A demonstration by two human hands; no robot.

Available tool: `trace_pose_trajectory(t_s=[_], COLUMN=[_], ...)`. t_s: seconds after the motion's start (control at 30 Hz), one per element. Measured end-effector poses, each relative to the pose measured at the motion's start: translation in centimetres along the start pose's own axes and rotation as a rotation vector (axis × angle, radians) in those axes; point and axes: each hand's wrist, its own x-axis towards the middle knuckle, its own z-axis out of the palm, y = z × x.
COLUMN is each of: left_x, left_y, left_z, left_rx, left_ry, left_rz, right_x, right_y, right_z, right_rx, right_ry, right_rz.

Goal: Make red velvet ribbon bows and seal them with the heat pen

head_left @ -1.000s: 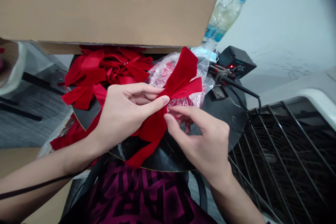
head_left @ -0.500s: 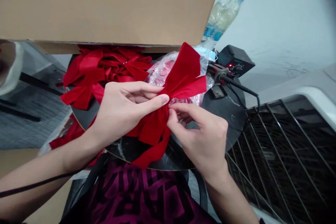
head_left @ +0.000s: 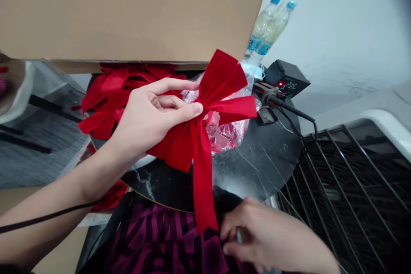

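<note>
My left hand [head_left: 150, 115] pinches the knot of a red velvet bow [head_left: 205, 124] between thumb and fingers, holding it up over a round black marble table [head_left: 257, 162]. One long tail of the bow hangs down past the table's near edge. My right hand [head_left: 266, 239] is low by my lap at the tail's end, its fingers curled round a small thing I cannot make out. Behind the bow lies a clear plastic bag [head_left: 227, 132] with red pieces inside.
A pile of red bows [head_left: 105, 94] lies at the table's left under a large cardboard box [head_left: 128, 13]. Two water bottles [head_left: 268, 25] and a black device with a red light [head_left: 287, 79] and cable stand behind. A wire grille [head_left: 353, 188] is on the right.
My right hand let go of the bow's knot and dropped to my lap. My left hand lifted the bow, and its tail now hangs straight down.
</note>
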Motion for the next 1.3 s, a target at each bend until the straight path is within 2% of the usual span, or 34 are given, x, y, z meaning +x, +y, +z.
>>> trace_pose_trajectory(t_s=[0.03, 0.1, 0.17, 0.23, 0.3, 0.4, 0.5, 0.53, 0.63, 0.67, 0.7, 0.73, 0.8, 0.83, 0.87, 0.93, 1.03, 1.2, 1.3], left_x=[0.1, 0.1, 0.0, -0.3, -0.5, -0.9, -1.0, -1.0, -0.7, -0.6, -0.5, -0.4, -0.4, -0.5, -0.6, -0.8, -0.9, -0.6, -0.4], left_y=[0.1, 0.1, 0.0, -0.1, -0.2, -0.2, -0.4, -0.5, -0.9, -1.0, -1.1, -1.1, -1.2, -1.2, -1.2, -1.1, -0.9, -0.8, -1.0], left_z=[0.0, 0.0, 0.2, 0.3, 0.3, 0.2, 0.1, 0.1, -0.1, -0.2, -0.3, -0.3, -0.2, -0.2, -0.1, 0.0, -0.2, -0.7, -0.9], left_rx=[0.005, 0.019, 0.031, 0.042, 0.05, 0.048, 0.051, 0.047, 0.008, 0.001, 0.002, 0.012, 0.048, 0.063, 0.072, 0.077, 0.06, -0.089, -0.134], left_ry=[0.003, -0.007, -0.032, -0.053, -0.07, -0.08, -0.085, -0.085, -0.084, -0.083, -0.087, -0.097, -0.123, -0.135, -0.146, -0.149, -0.154, -0.214, -0.226], left_rz=[0.002, -0.007, -0.014, -0.006, 0.009, 0.028, 0.036, 0.037, 0.046, 0.048, 0.048, 0.048, 0.04, 0.033, 0.023, 0.005, -0.027, -0.245, -0.295], right_x=[-0.4, 0.1, 2.1, 4.5, 6.7, 8.4, 8.2, 7.6, 4.7, 3.6, 2.7, 2.1, 1.8, 2.2, 2.8, 4.1, 5.6, 6.2, 5.8], right_y=[0.0, -0.6, -1.7, -3.1, -4.3, -5.2, -4.9, -4.6, -3.4, -3.0, -2.8, -2.8, -3.1, -3.5, -3.9, -4.6, -5.2, -4.3, -2.2], right_z=[-0.5, -1.2, -1.5, -1.3, -0.9, -0.5, -0.2, -0.2, -0.4, -0.6, -0.9, -1.3, -2.3, -2.8, -3.4, -4.4, -5.6, -6.4, -7.0], right_rx=[-0.005, 0.056, 0.097, 0.029, -0.089, -0.213, -0.126, -0.08, -0.092, -0.145, -0.186, -0.248, -0.461, -0.591, -0.718, -0.898, -1.031, -1.148, -1.127], right_ry=[0.115, 0.505, 0.864, 1.059, 1.152, 1.208, 1.194, 1.11, 0.567, 0.445, 0.498, 0.689, 1.188, 1.352, 1.417, 1.338, 1.188, 1.171, 1.143], right_rz=[-0.012, -0.113, -0.272, -0.414, -0.496, -0.558, -0.52, -0.476, -0.314, -0.281, -0.28, -0.306, -0.43, -0.506, -0.578, -0.671, -0.698, -0.833, -0.797])
